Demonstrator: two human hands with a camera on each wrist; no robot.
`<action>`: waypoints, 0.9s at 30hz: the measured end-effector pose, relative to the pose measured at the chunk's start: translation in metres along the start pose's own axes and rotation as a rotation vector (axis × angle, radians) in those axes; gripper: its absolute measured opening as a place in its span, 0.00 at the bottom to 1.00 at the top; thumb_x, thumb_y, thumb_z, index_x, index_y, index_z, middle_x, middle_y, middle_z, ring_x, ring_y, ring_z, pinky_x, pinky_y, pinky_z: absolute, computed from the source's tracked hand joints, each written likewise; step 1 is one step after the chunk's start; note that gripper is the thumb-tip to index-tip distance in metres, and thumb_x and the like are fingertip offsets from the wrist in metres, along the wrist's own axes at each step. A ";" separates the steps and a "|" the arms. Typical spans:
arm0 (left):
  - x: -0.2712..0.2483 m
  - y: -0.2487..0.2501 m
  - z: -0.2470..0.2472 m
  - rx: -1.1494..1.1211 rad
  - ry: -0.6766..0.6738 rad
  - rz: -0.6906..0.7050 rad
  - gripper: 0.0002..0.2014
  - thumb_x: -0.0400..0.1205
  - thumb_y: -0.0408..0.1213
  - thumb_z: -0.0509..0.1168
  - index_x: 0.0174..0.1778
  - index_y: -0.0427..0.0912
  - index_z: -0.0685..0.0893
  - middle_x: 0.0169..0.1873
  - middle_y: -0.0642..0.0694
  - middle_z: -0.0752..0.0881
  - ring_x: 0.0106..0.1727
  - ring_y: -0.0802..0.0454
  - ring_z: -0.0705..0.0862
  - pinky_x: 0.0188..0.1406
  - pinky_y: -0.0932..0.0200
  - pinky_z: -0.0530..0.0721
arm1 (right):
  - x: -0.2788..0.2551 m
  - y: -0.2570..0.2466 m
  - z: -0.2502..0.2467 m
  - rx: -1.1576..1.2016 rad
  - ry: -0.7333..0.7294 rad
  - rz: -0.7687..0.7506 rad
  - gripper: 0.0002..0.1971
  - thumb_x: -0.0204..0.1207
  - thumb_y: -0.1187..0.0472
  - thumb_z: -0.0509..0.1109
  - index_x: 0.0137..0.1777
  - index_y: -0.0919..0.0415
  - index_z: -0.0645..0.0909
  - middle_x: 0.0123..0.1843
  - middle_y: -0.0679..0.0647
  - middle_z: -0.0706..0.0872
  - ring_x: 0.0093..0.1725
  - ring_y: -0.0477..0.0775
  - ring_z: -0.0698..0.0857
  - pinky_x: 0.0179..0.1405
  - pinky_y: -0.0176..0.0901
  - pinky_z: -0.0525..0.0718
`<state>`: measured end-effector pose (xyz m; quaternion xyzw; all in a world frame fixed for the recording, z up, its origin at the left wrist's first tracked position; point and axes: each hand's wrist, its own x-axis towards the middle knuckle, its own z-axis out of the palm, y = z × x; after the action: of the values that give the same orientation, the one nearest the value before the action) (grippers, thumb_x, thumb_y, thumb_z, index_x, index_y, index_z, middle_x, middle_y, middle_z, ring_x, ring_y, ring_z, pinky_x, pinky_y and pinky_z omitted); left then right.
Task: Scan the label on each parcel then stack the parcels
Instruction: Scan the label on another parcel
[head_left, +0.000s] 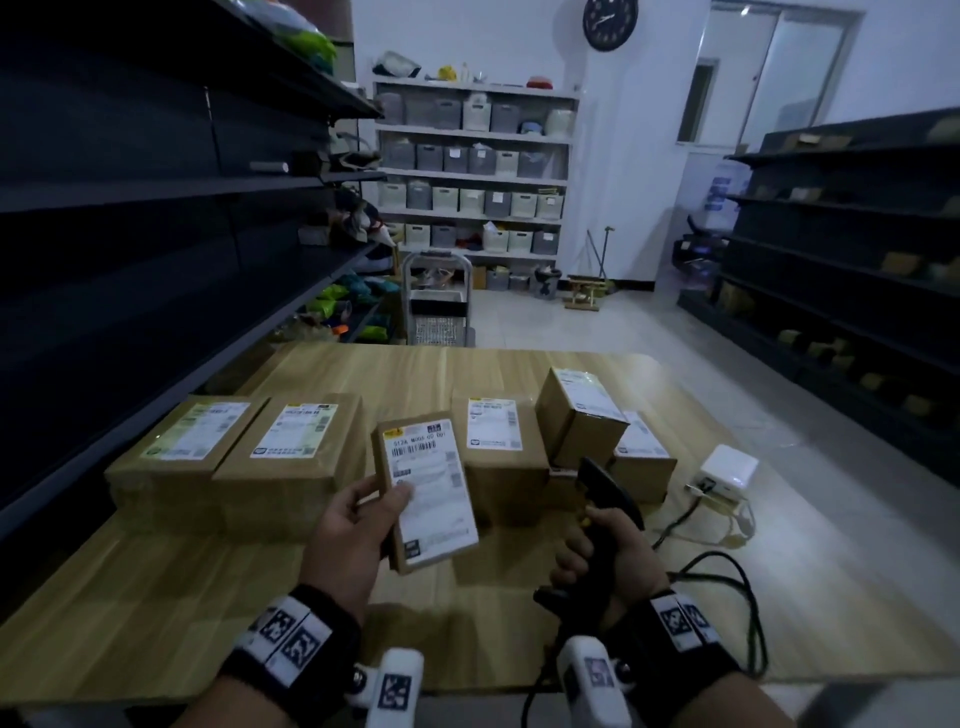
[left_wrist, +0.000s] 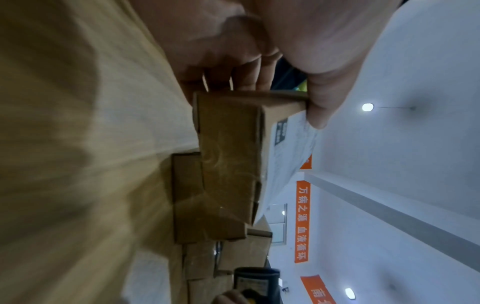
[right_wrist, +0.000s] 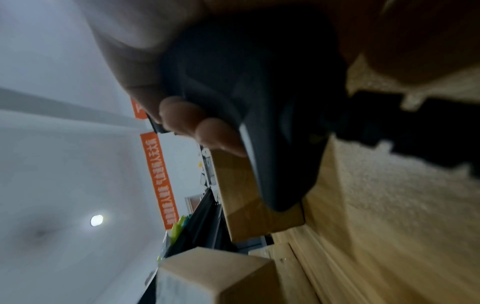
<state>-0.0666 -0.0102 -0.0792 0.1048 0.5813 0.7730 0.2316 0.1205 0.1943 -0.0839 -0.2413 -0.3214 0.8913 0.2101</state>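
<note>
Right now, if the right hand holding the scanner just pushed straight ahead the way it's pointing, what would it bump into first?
Probably the parcels: the right hand aims the scanner forward and slightly left, toward the tilted box lying on the low boxes just ahead. The parcel in the left hand sits off that line, though depth is hard to judge.

The person is wearing a black band on each wrist above the worktop (head_left: 156, 597), each band carrying white tags printed with black square codes; white cameras are sitting just below them.
</note>
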 end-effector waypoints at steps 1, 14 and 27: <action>0.002 0.007 0.008 0.012 -0.002 0.011 0.19 0.84 0.39 0.81 0.70 0.41 0.90 0.55 0.38 0.99 0.58 0.33 0.98 0.70 0.24 0.91 | 0.003 0.001 -0.004 0.048 -0.008 -0.020 0.22 0.55 0.57 0.89 0.34 0.57 0.75 0.27 0.53 0.67 0.23 0.55 0.69 0.24 0.47 0.74; 0.083 0.082 0.127 0.297 -0.116 -0.129 0.24 0.83 0.50 0.83 0.57 0.29 0.93 0.44 0.34 0.98 0.43 0.32 0.96 0.45 0.38 0.96 | 0.021 0.001 -0.016 0.218 0.039 -0.056 0.09 0.79 0.55 0.68 0.49 0.62 0.82 0.28 0.55 0.69 0.23 0.54 0.72 0.25 0.46 0.74; 0.154 0.055 0.146 0.600 -0.086 -0.129 0.35 0.71 0.67 0.80 0.52 0.34 0.95 0.45 0.35 0.99 0.48 0.29 0.98 0.54 0.23 0.96 | 0.023 0.002 -0.018 0.273 0.063 -0.026 0.10 0.77 0.56 0.71 0.51 0.62 0.81 0.27 0.55 0.69 0.21 0.54 0.71 0.25 0.45 0.74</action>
<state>-0.1508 0.1757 0.0000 0.1638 0.7787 0.5454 0.2632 0.1114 0.2134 -0.1042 -0.2342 -0.1937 0.9158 0.2626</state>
